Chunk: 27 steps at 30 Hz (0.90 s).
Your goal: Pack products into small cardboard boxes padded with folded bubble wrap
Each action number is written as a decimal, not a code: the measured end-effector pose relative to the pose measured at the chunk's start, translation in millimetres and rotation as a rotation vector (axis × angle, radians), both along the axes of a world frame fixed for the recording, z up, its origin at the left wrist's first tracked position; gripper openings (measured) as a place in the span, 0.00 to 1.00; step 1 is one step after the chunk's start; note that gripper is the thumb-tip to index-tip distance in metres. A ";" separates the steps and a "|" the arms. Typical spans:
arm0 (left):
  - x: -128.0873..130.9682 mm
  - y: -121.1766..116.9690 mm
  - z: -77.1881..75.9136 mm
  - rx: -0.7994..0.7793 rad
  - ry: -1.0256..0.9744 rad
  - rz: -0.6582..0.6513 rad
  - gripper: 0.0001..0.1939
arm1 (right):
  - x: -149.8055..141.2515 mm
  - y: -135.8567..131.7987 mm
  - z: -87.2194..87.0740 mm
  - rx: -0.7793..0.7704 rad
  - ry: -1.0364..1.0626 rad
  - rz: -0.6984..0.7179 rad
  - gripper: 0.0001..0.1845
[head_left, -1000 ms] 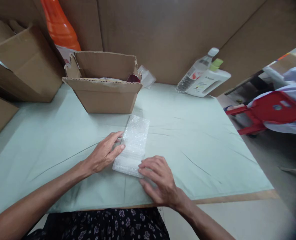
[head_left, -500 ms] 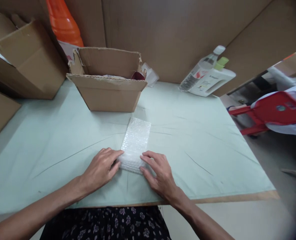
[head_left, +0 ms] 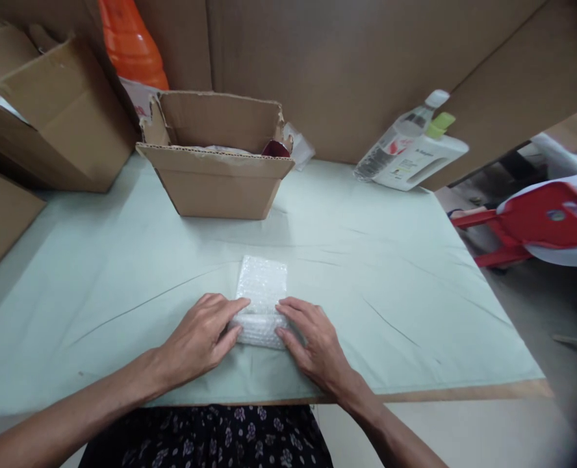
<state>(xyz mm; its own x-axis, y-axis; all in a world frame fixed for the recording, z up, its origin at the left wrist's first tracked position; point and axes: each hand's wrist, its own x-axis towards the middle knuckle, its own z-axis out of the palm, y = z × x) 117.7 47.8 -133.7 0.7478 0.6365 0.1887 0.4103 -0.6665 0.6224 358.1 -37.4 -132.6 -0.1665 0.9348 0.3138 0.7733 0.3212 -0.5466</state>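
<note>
On the pale green cloth lies a sheet of clear bubble wrap (head_left: 262, 281), its near end rolled into a thick bundle. My left hand (head_left: 208, 329) grips the left end of that roll between thumb and fingers. At the roll's right end, my right hand (head_left: 312, 338) does the same. The flat part of the wrap stretches away from me beyond the fingers. Whatever may be inside the roll cannot be made out.
An open cardboard box (head_left: 220, 188) stands behind the wrap, its contents partly visible. More cartons (head_left: 74, 130) and an orange bottle (head_left: 132, 52) are at back left. A clear bottle (head_left: 396, 143) and white jug (head_left: 425, 162) stand back right. Beyond the table, a person sits on a red chair (head_left: 551, 214).
The flat part of the bubble wrap is shorter and straighter, and the roll at its near end is thicker. Both hands stay on the roll's ends.
</note>
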 end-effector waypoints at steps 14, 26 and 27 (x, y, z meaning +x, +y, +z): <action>5.8 2.1 1.6 -0.042 0.047 -0.032 0.23 | -3.1 6.6 0.8 -0.007 0.009 0.062 0.14; 2.5 6.1 6.1 -0.656 -0.183 0.256 0.31 | -0.9 20.6 -4.6 -0.191 0.212 -0.036 0.13; 3.8 5.1 6.2 -0.719 -0.239 0.231 0.32 | -0.1 20.9 -3.1 -0.250 0.257 -0.005 0.12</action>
